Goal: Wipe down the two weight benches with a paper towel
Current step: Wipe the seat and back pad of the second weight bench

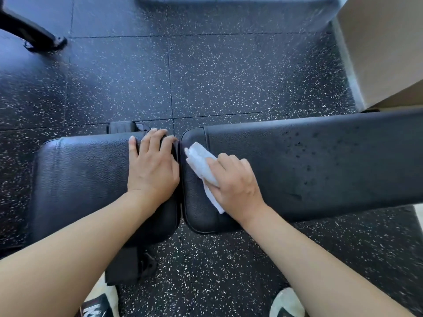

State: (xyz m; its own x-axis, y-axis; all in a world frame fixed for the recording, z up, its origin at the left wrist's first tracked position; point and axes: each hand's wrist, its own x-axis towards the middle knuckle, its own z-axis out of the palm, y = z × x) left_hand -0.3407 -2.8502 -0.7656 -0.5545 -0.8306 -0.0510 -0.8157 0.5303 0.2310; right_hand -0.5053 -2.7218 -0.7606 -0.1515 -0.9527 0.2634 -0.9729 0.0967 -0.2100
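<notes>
— Where is the paper towel (201,164) lying?
— In the middle of the frame, on the left end of the right bench (320,161). The right hand (235,181) is pressing it, fingers curled over it.
— And the left hand (152,165)?
— It is resting on the left bench (80,179), fingers bending over the far edge.
</notes>
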